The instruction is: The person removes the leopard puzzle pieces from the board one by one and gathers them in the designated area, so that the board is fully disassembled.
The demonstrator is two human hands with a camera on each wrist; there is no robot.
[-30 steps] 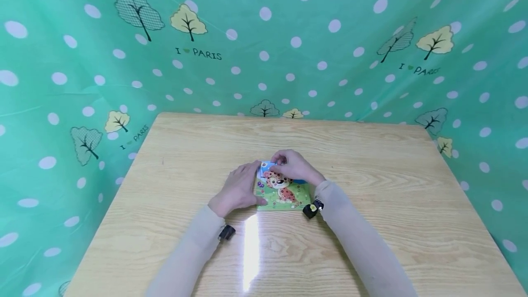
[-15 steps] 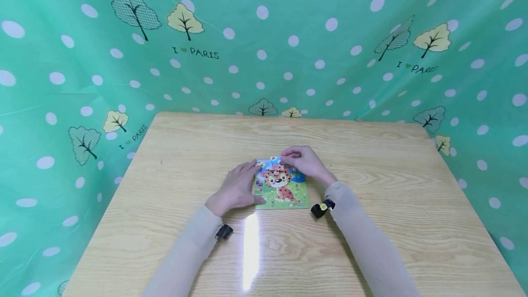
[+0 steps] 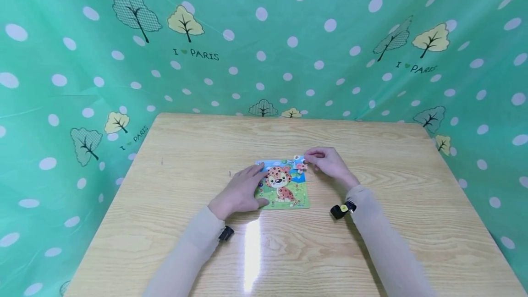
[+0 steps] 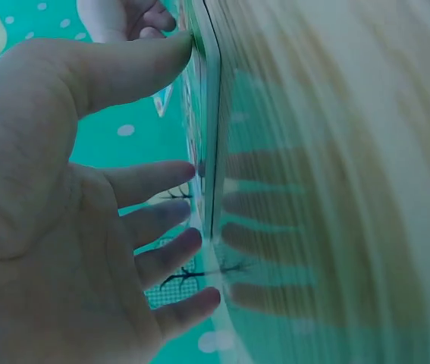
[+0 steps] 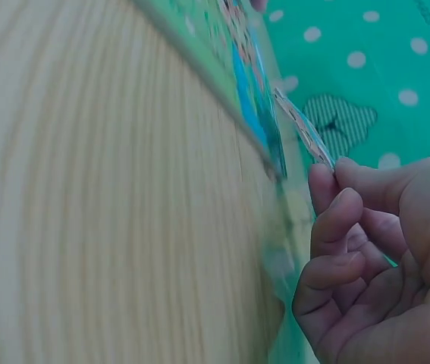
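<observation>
A square jigsaw puzzle (image 3: 288, 203) with a spotted cub on a green and blue scene lies on the table in the head view. My right hand (image 3: 327, 162) pinches a puzzle piece (image 3: 299, 162) between thumb and index finger, above the puzzle's far right corner. In the right wrist view the piece (image 5: 303, 127) appears edge-on and raised at a slant near the board (image 5: 215, 76). My left hand (image 3: 241, 190) rests along the puzzle's left side with extended fingers. In the left wrist view its thumb (image 4: 135, 72) touches the board's edge.
The wooden table (image 3: 371, 159) has a glossy surface with a bright light reflection (image 3: 252, 255) in front of the puzzle. Behind it hangs a green dotted curtain (image 3: 264, 40). A dark wrist strap (image 3: 342, 209) sits on the right sleeve, another (image 3: 226, 233) on the left.
My right hand has carried the puzzle piece from the puzzle's far left part to its far right corner. My left hand stays at the left side, its fingers slightly farther over the board.
</observation>
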